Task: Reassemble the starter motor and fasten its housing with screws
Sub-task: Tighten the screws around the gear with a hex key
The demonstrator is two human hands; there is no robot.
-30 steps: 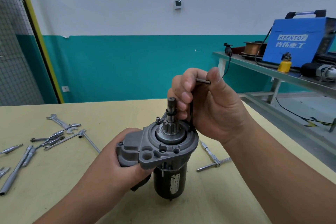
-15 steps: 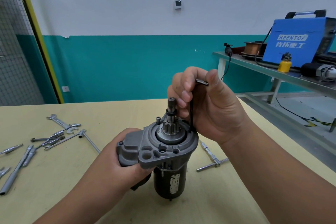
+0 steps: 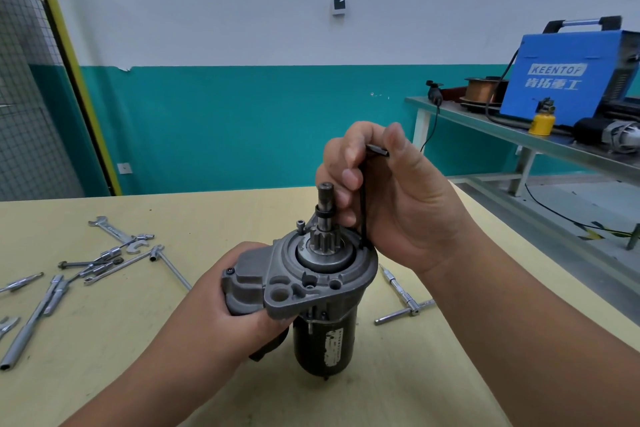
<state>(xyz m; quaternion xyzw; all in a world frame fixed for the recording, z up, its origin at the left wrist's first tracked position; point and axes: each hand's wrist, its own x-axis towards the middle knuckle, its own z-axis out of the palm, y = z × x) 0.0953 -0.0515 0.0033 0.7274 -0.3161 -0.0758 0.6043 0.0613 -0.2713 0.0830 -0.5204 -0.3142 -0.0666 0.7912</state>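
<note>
The starter motor [image 3: 323, 340] stands upright on the yellow table [image 3: 398, 392], black body below, grey cast housing [image 3: 294, 295] on top, pinion shaft [image 3: 325, 208] pointing up. My left hand [image 3: 221, 308] grips the housing's left lobe. My right hand [image 3: 391, 198] holds a black hex key [image 3: 364, 215]; its long arm runs straight down to the housing's right rim, its short arm pinched between thumb and fingers. A screw [image 3: 301, 225] stands raised on the far left of the rim.
Wrenches and socket extensions [image 3: 104, 260] lie scattered on the table's left. A T-handle tool [image 3: 405, 302] lies right of the motor. A side bench [image 3: 519, 135] at the right carries a blue welder [image 3: 568, 76], a wire spool and a yellow can.
The hex key's short arm has swung slightly between my right fingers and thumb. Motor and left hand stay in place.
</note>
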